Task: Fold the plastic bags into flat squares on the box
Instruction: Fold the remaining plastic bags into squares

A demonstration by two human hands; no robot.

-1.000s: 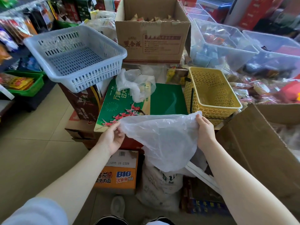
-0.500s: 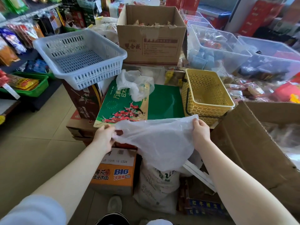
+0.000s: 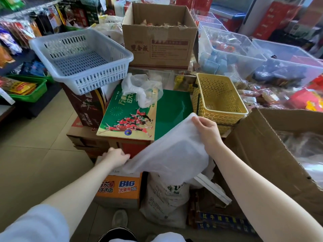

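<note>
Nearest us, at lower centre of the frame, we hold one plastic bag (image 3: 171, 154) stretched on a slant between two hands, presumably to pull it taut and smooth before laying it down. Our left hand (image 3: 115, 157) pinches the low corner at centre left, fingers curled onto the film; our right hand (image 3: 208, 131) grips the high corner at centre right, thumb and fingers closed on the edge. The bag hangs in the air over the near edge of the green box (image 3: 145, 117), not yet resting on it. Farther up, a second, crumpled bag (image 3: 141, 89) lies on that box, likely waiting its turn, so we count two bags. Beyond stand two baskets, one yellow basket (image 3: 218, 96) at centre right and one white basket (image 3: 82, 60) at upper left, plus one open cardboard carton (image 3: 160, 41) at top centre.
</note>
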